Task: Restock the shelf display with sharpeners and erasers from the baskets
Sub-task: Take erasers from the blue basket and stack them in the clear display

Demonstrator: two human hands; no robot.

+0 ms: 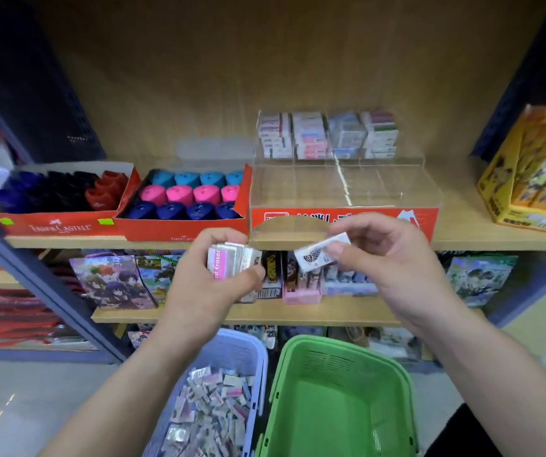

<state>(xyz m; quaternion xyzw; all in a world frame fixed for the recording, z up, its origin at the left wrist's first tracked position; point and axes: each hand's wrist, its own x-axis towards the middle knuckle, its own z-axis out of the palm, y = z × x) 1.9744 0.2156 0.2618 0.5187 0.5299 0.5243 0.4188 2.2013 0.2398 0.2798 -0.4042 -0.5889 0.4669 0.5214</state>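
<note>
My left hand point(212, 282) grips a small stack of wrapped erasers point(228, 262), the front one with a pink label. My right hand point(380, 258) pinches a single white eraser point(317, 255) just to the right of that stack. Both hands hover in front of the clear acrylic display case point(344, 189) on the wooden shelf point(496, 242); stacks of erasers point(327, 135) fill its back row and its front compartments look bare. A lilac basket point(232, 357) below holds many loose erasers point(212, 410). Beside it stands a green basket point(340, 390) with nothing visible inside.
Two red Faber-Castell boxes sit left of the case: one point(57, 222) with dark blue, black and red sharpeners, the other point(182, 229) with teal, pink and navy ones. A yellow carton point(529, 173) stands at the right. Illustrated packs fill the lower shelf point(298, 315).
</note>
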